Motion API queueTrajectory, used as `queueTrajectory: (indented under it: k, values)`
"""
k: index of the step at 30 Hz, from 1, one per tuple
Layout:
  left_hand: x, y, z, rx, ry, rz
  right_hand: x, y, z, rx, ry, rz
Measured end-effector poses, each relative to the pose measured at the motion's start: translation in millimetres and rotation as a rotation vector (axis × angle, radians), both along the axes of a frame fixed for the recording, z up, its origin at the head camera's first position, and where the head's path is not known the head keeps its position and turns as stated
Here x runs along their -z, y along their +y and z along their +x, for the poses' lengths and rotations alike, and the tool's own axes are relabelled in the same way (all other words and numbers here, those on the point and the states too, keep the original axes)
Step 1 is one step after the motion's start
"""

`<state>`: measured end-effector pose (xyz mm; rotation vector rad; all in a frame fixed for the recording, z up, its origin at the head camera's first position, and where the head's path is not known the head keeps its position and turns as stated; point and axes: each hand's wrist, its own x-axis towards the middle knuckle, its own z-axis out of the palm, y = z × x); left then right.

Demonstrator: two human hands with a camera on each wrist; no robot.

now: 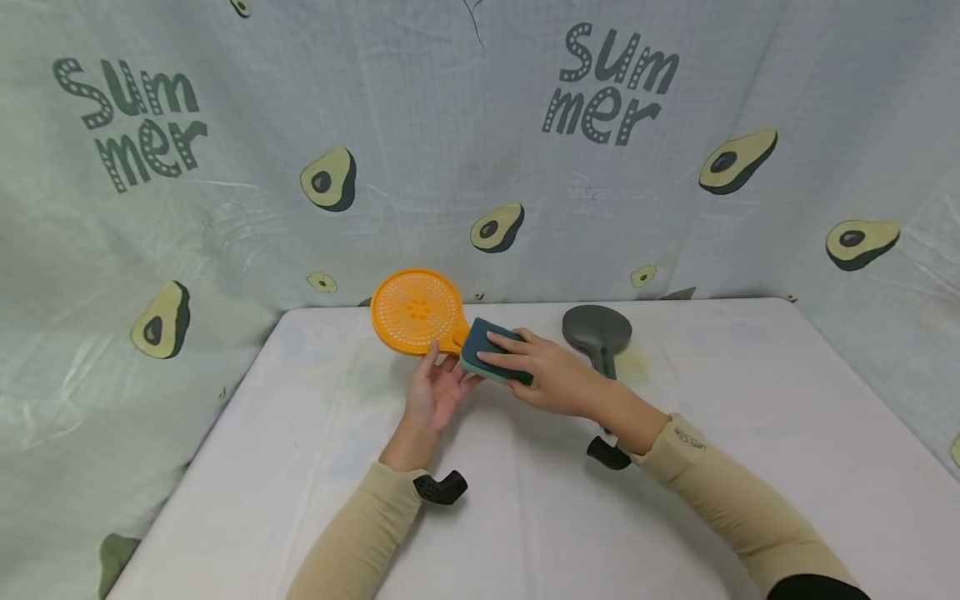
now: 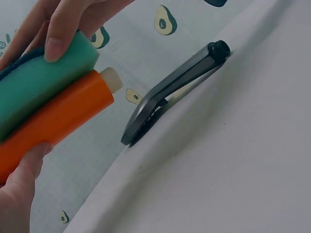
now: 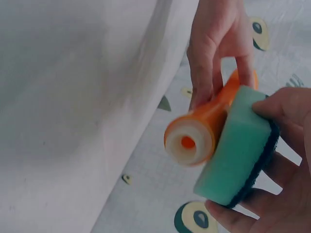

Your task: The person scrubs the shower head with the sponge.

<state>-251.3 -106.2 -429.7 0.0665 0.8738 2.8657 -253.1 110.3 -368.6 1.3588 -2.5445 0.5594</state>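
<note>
I see the left hand gripping the orange shower head above the tabletop, its long axis slanting from round face, far left, to handle end, near right; the right hand grasps a sponge against it.

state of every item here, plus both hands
Orange round perforated plastic shower head: held up, threaded end uncapped
Green foam sponge with dark scouring layer: foam against orange shower head
Dark grey round shower head: lying on white table
Left hand: gripping orange shower head
Right hand: gripping sponge
</note>
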Motion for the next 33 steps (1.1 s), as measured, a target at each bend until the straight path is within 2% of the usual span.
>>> queueTrajectory:
  k: [4, 9, 12, 18, 21, 24, 28, 31, 33]
  values:
    - [-0.6, -0.4, -0.1, 0.000, 0.009, 0.029, -3.4, 3.8, -0.7, 0.011, -0.027, 0.014]
    - [-1.7, 2.6, 1.3, 0.006, 0.025, 0.026, -3.0, -2.7, -3.1, -0.002, 0.010, 0.006]
    - [-2.8, 0.9, 1.5, -0.029, 0.014, 0.028, -3.3, -4.1, -3.7, -0.009, 0.010, 0.020]
    - [-6.0, -8.6, -0.9, -0.124, -0.043, 0.077, -4.7, 9.5, -3.1, 0.019, -0.126, -0.021]
    - [-6.9, -11.8, -2.0, -0.147, -0.069, 0.125, -2.5, 15.7, -3.3, 0.027, -0.145, -0.058]
    - [-5.5, -12.4, -1.0, -0.123, -0.062, 0.127, 1.3, 16.7, -4.5, 0.014, -0.147, -0.074]
    - [-2.6, -8.2, 2.1, -0.052, 0.000, 0.044, 5.0, 13.6, -5.8, -0.006, -0.138, -0.086]
    - [-2.0, -4.6, 2.9, -0.036, 0.035, 0.002, 4.3, 12.9, -7.2, -0.011, -0.158, -0.108]
    - [-2.7, -4.4, 2.5, -0.041, 0.036, 0.017, 1.7, 14.9, -8.1, -0.013, -0.196, -0.125]
